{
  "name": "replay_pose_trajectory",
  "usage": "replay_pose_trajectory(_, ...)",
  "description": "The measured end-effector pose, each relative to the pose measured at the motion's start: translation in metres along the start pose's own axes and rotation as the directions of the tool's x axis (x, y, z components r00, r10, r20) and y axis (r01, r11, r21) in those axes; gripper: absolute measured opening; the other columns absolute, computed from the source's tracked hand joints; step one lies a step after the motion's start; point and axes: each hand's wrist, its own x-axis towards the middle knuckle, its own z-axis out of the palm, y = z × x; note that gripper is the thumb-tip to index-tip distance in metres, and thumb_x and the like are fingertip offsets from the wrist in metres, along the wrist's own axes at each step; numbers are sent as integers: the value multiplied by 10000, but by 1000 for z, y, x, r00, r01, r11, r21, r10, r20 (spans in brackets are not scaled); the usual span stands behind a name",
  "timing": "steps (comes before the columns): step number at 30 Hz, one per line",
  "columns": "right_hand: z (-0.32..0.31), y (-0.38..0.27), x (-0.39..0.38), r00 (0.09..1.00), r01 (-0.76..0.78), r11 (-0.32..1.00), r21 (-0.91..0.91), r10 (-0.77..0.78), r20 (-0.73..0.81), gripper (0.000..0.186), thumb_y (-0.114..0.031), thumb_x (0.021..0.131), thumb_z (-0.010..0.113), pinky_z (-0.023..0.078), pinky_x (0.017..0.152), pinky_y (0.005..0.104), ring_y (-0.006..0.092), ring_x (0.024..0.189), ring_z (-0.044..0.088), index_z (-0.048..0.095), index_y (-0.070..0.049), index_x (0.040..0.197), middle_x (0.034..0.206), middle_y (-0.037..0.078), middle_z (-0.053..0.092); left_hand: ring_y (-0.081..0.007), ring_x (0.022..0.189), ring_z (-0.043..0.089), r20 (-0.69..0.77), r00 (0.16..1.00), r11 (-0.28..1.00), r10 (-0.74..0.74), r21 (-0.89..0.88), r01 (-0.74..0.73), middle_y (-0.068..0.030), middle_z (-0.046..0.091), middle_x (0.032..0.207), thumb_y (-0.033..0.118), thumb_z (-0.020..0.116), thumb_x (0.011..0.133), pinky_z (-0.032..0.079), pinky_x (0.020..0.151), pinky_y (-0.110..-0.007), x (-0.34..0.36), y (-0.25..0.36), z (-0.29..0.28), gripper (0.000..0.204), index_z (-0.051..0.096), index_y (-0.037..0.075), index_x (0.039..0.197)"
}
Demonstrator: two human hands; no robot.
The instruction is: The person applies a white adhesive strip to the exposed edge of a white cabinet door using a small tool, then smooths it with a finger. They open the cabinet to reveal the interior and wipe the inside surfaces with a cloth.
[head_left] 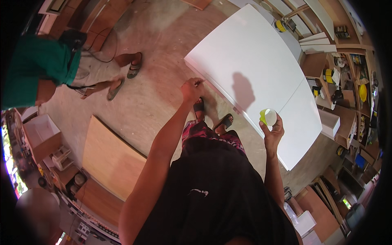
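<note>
Working this remotely, I'd keep both forearms clear of the broad white panel (269,77), whose long axis slants from upper left to lower right in my head view. My left hand (192,90) is by the panel's near edge, fingers curled nearly together; I cannot tell whether they pinch anything. My right hand (274,134) has thumb and fingers bent around a yellow-green cup-like piece (268,117) over that edge; I'd keep that hold light but secure. Its pale round face points up and rightward; its long axis looks foreshortened.
</note>
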Motion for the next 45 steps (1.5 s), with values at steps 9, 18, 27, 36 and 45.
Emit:
replay_pose_trajectory(9,-12,10,-4,1000,-12,1000,-3,11,-29,624,-24,776,843,453,1061,362,205,1143,640,571,48,1333,1195,119,694,-239,894,743,-84,993,989,-81,-132,70,-121,765,956,164,732,825,580,795,-374,9,2,-1,201,779,59,989)
replay_pose_trajectory(18,-40,26,-7,1000,11,1000,29,-10,-23,615,-30,768,852,453,1059,365,202,1134,641,583,40,1317,1183,110,696,-249,884,746,20,999,989,-45,-139,48,-123,768,929,203,737,818,577,812,-387,-43,10,37,223,783,82,999)
replay_pose_trajectory(27,-91,49,-19,998,13,1000,26,-11,-61,614,-43,770,858,447,1076,375,216,1150,637,586,30,1315,1188,107,692,-269,864,744,-33,999,999,35,-33,-37,-125,766,942,199,742,806,577,800,-380,-91,16,82,236,777,77,1004)
replay_pose_trajectory(36,-137,74,-37,996,29,1000,6,-29,-80,600,-34,778,854,446,1075,366,207,1156,637,588,28,1312,1195,105,695,-255,868,749,-82,996,993,-39,-112,29,-123,772,932,189,735,817,577,801,-377,-105,21,95,213,784,73,988)
replay_pose_trajectory(45,-161,94,-53,994,39,999,38,-35,-100,599,-35,780,854,446,1077,363,204,1157,637,591,25,1315,1196,102,696,-260,865,749,99,994,999,36,-31,-33,-133,768,928,175,732,834,578,790,-380,-163,42,124,234,776,68,1037)
